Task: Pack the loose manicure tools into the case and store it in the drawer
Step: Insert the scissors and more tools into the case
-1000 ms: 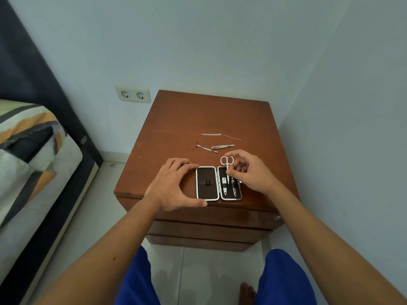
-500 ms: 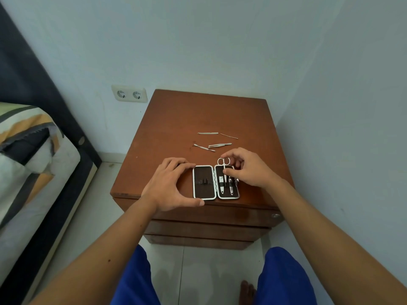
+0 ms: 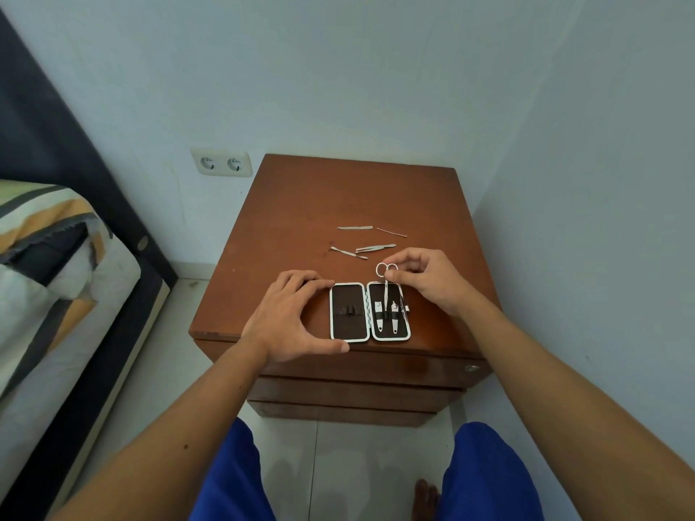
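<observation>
An open manicure case (image 3: 349,329) with a dark lining and white rim lies near the front edge of a brown nightstand (image 3: 301,204). Two clippers sit in loops in its right half. My left hand (image 3: 293,317) rests against the case's left edge, thumb at the front corner. My right hand (image 3: 432,280) pinches the handle rings of small silver scissors (image 3: 385,280), whose blades lie over the right half. Several loose thin metal tools (image 3: 370,240) lie farther back on the top.
Closed drawers (image 3: 357,374) front the nightstand, with a small metal lock at the top right. A wall stands close on the right. A bed (image 3: 56,280) sits on the left, and a double wall socket (image 3: 221,164) behind.
My right hand has shifted back from over the case's right half towards the scissors' rings. The left hand has stayed at the case's left edge.
</observation>
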A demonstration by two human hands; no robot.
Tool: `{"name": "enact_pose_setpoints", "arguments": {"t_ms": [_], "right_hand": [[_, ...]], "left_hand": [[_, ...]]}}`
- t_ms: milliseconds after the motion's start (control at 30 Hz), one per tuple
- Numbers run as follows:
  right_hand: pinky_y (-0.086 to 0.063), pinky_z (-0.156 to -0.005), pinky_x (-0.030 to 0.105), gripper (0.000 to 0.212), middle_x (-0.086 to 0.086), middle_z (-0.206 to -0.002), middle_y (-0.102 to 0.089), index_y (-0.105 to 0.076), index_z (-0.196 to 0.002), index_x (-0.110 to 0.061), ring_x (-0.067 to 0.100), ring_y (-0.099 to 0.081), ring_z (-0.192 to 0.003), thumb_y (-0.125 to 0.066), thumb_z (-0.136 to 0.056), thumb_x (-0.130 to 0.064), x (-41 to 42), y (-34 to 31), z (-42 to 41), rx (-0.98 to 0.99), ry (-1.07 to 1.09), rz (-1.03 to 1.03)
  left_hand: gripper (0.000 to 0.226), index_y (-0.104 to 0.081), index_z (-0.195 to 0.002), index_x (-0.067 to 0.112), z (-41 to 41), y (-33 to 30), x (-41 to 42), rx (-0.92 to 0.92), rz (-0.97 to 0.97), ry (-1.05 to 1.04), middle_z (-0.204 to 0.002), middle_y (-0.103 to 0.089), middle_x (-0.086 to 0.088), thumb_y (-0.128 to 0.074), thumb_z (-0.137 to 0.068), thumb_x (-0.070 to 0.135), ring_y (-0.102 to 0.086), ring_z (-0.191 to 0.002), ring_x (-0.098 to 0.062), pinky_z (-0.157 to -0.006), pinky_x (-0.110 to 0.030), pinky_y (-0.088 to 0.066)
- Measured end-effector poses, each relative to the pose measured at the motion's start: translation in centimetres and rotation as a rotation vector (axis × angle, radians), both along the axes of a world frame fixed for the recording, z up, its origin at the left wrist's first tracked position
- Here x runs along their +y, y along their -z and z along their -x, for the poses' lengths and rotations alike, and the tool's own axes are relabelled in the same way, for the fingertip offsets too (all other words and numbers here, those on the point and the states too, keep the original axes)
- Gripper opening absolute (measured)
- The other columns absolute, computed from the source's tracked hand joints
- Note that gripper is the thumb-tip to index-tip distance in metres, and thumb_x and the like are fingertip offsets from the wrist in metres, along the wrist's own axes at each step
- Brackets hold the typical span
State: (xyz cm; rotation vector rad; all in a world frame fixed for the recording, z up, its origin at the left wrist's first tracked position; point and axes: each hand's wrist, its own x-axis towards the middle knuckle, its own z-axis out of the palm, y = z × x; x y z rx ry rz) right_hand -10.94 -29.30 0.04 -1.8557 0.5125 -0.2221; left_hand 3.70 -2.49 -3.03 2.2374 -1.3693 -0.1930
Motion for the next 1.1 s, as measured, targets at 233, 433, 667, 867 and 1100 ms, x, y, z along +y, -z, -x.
{"name": "enact_pose_setpoints", "arguments": {"t_ms": [233, 433, 667, 867, 1100], "right_hand": [[-0.054, -0.091, 0.032, 0.020, -0.003, -0.086, -0.079, -0.079, -0.104, -0.019, 0.005, -0.070, -0.080, -0.086, -0.086, -0.017, 0.2, 0.0, -0.1, 0.064, -0.067, 0.044], [-0.041, -0.068, 0.022, 0.017, -0.016, -0.078, -0.067, -0.081, -0.100, -0.032, 0.000, -0.048, -0.067, -0.087, -0.083, -0.030, 0.4, -0.1, 0.5, 0.106, -0.137, 0.297], [-0.041, -0.080, 0.020, 0.046, -0.019, -0.109, -0.058, -0.075, -0.121, -0.031, 0.002, -0.054, -0.093, -0.085, -0.079, -0.046, 1.5, -0.9, 2.2, 0.160, -0.216, 0.550], [-0.042, -0.093, 0.019, 0.075, -0.018, -0.122, -0.047, -0.061, -0.140, -0.030, -0.002, -0.047, -0.108, -0.086, -0.074, -0.055, 2.2, -1.4, 3.0, 0.228, -0.321, 0.633], [-0.040, -0.107, 0.029, 0.083, -0.015, -0.129, -0.044, -0.054, -0.149, -0.028, 0.010, -0.041, -0.123, -0.078, -0.078, -0.064, 2.1, -2.0, 3.0, 0.310, -0.389, 0.742]], "left_hand": [[0.113, -0.050, -0.152, 0.036, 0.0, 0.0, 0.0, -0.011, 0.008, 0.004, -0.149, -0.046, 0.014, -0.072, -0.058, 0.096, -0.033, -0.143, -0.010, -0.122, -0.039, -0.034], [0.112, -0.051, -0.151, 0.036, 0.1, -0.1, 0.0, -0.014, 0.019, 0.002, -0.147, -0.047, 0.015, -0.075, -0.058, 0.093, -0.033, -0.141, -0.009, -0.121, -0.033, -0.031], [0.113, -0.051, -0.152, 0.035, 0.2, -0.2, 0.0, -0.010, 0.007, -0.001, -0.149, -0.047, 0.014, -0.073, -0.059, 0.095, -0.033, -0.142, -0.011, -0.121, -0.037, -0.034], [0.114, -0.049, -0.153, 0.036, 0.1, 0.0, 0.0, -0.009, -0.002, -0.003, -0.150, -0.046, 0.014, -0.071, -0.059, 0.097, -0.033, -0.143, -0.011, -0.121, -0.039, -0.035], [0.113, -0.049, -0.153, 0.037, 0.1, 0.0, 0.1, -0.013, 0.002, -0.004, -0.151, -0.045, 0.014, -0.074, -0.060, 0.095, -0.032, -0.143, -0.010, -0.122, -0.038, -0.034]]}}
